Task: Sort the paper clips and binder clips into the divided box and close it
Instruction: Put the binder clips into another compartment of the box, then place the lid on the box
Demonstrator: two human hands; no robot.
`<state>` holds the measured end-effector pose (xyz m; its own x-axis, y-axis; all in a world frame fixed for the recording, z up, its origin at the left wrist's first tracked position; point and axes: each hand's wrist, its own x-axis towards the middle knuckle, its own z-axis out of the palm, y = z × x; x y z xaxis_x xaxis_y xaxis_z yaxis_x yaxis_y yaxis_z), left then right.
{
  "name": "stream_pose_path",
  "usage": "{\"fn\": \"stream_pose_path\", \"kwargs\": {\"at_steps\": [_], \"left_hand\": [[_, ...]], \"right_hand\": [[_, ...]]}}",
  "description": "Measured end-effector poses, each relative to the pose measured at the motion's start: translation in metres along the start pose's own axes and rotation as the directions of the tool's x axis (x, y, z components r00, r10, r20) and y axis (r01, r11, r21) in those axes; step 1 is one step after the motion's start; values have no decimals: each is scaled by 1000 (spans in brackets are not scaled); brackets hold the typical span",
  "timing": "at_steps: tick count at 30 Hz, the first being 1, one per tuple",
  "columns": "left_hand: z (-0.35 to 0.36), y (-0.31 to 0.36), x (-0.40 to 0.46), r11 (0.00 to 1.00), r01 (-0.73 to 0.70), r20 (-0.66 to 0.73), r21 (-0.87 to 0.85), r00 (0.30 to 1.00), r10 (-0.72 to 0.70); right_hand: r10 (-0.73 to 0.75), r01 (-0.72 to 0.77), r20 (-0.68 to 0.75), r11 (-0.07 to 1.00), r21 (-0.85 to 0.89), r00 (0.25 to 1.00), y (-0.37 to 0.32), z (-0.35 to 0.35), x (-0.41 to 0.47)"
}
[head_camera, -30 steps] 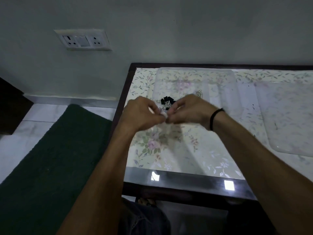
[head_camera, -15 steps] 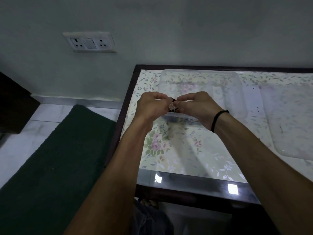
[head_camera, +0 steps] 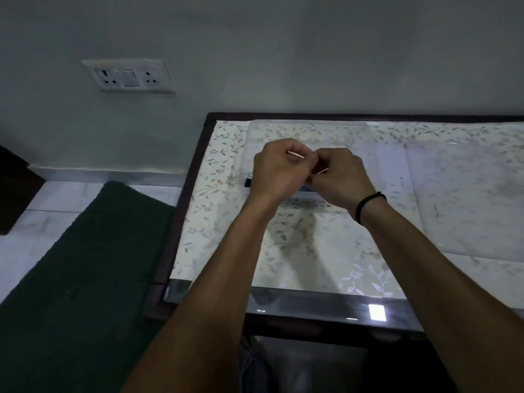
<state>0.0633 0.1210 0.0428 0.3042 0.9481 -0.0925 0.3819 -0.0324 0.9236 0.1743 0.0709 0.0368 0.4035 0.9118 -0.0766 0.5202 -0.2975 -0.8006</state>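
Meeting over the near wall of the clear divided box (head_camera: 309,129), the left hand (head_camera: 276,171) and right hand (head_camera: 338,180) have their fingers curled tight, fingertips touching. Thin bright slivers show between the fingers, likely a paper clip (head_camera: 296,155), though it is too small to be sure. What lies inside the box is hidden by the hands. A small black piece (head_camera: 248,182), perhaps a binder clip, sits just beside the box's near-left corner. The box stands at the far left of the floral table (head_camera: 297,251), close to its dark left edge and back rim. A clear lid (head_camera: 467,194) lies flat to the right, apart from the box. Bare tabletop stretches between the hands and the near edge. A black band (head_camera: 365,207) rings the right wrist.
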Motion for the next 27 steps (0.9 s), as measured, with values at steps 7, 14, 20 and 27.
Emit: {"fn": "stream_pose_path", "kwargs": {"at_steps": [7, 14, 20, 27], "left_hand": [[86, 40, -20, 996, -72, 135, 43, 989, 66], [176, 58, -53, 930, -177, 487, 321, 873, -2], [219, 46, -59, 896, -85, 527, 435, 831, -177], [244, 30, -52, 935, 199, 451, 294, 833, -319]], "right_hand": [[1, -38, -119, 949, -312, 993, 57, -86, -23], [364, -456, -279, 767, -451, 889, 159, -173, -48], [646, -715, -308, 625, -313, 699, 209, -206, -67], [695, -718, -190, 644, -265, 694, 239, -220, -58]]}}
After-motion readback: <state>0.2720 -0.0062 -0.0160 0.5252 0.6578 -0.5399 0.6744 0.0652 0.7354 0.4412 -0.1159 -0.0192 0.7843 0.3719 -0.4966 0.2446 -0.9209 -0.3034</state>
